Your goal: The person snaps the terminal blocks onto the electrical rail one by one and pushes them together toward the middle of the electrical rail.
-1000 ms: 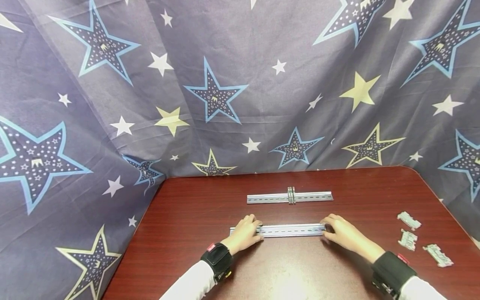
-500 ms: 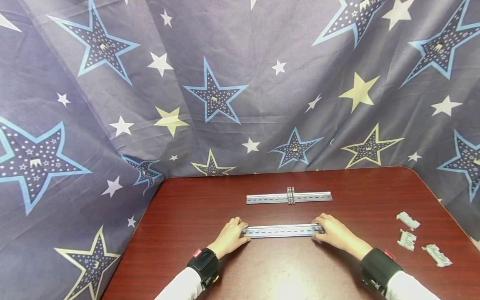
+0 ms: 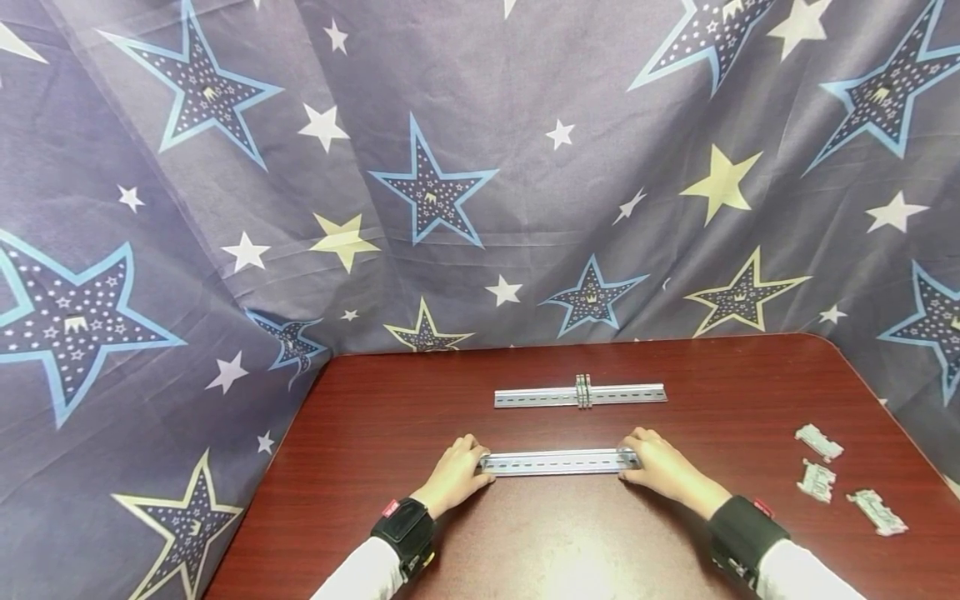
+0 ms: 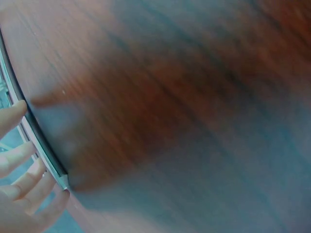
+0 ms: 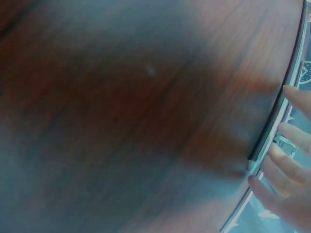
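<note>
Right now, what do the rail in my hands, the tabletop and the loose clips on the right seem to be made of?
Near rail: likely metal, pale silver with a dull sheen and a row of slots. Table: dark reddish wood grain, glossy, perhaps laminate, since it reflects light near the front edge. Loose clips: probably grey-green plastic, matt; too small to be sure.

Across my dark red table (image 3: 390, 417), farther away, lies a second metal rail (image 3: 579, 395) with a small clip block (image 3: 582, 391) mounted at its middle. Off to my right, three loose grey clips (image 3: 817, 480) lie near the table's edge. A star-patterned cloth (image 3: 450, 183) hangs behind and to both sides.
</note>
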Demonstrator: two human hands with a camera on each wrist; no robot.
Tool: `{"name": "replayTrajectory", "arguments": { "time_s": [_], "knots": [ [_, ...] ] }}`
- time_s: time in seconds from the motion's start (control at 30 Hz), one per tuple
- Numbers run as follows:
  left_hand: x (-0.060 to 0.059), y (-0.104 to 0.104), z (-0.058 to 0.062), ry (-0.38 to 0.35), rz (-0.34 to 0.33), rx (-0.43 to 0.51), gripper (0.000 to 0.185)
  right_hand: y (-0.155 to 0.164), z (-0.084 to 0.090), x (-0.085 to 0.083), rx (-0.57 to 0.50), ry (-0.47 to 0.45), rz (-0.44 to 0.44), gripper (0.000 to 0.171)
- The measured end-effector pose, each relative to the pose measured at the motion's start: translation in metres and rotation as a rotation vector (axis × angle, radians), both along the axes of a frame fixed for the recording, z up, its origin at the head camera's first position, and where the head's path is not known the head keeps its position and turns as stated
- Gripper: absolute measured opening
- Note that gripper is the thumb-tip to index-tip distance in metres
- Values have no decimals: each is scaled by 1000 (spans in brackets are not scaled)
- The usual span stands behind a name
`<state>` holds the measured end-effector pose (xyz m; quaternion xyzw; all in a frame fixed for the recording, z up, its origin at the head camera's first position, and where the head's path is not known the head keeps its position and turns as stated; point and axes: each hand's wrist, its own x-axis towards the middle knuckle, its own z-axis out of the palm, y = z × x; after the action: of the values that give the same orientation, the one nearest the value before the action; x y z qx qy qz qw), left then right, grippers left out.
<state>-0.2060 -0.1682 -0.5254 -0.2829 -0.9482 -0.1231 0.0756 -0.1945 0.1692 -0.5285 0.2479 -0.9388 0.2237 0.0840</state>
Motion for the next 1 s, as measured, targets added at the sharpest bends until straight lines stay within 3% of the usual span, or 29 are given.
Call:
{"name": "replayTrajectory", "arguments": {
  "time_s": [0.47,1.0],
  "knots": [
    [-1,5,-1,0,4,-12,29,0,1,0,8,6,-7,31],
    [-10,29,-2,10,-11,-45,28,22,-1,-2,3,40,-29,29]
  ]
}}
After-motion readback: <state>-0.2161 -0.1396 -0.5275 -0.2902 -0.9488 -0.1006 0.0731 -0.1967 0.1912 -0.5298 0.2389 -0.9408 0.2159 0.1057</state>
